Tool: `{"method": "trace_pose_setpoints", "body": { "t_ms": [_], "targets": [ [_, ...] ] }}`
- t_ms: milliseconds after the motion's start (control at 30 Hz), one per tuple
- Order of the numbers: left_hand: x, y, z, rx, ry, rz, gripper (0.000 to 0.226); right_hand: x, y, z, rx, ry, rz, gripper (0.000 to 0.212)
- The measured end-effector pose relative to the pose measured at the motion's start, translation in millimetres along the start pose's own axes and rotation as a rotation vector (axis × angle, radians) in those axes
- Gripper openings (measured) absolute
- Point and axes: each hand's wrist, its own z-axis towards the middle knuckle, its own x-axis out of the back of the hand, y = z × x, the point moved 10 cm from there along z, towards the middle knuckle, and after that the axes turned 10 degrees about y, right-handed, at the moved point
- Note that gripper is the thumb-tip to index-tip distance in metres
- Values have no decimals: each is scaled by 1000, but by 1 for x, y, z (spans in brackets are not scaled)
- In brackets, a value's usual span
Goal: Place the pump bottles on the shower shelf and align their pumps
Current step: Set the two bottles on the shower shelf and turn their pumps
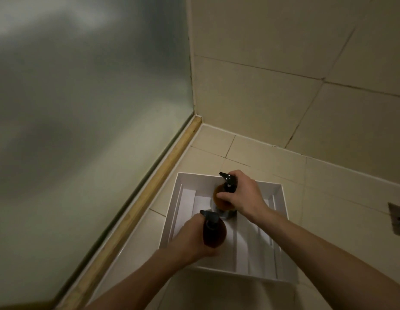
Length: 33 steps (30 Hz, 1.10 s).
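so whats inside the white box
Two amber pump bottles, each held by a hand: right hand, left hand. White dividers line the white box. The bottle bases and the floor beneath them are covered.
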Motion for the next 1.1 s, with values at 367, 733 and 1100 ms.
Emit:
{"method": "trace_pose_setpoints", "body": {
  "t_ms": [367,733,1100],
  "targets": [
    [0,-3,1,11,39,23,61,-27,24,-12,2,17,-69,65],
    [-5,3,3,7,44,25,46,-23,16,-25,50,53,-95,59],
    [24,16,10,25,126,67,57,22,-8,-30,87,154,-143,57]
  ]
}}
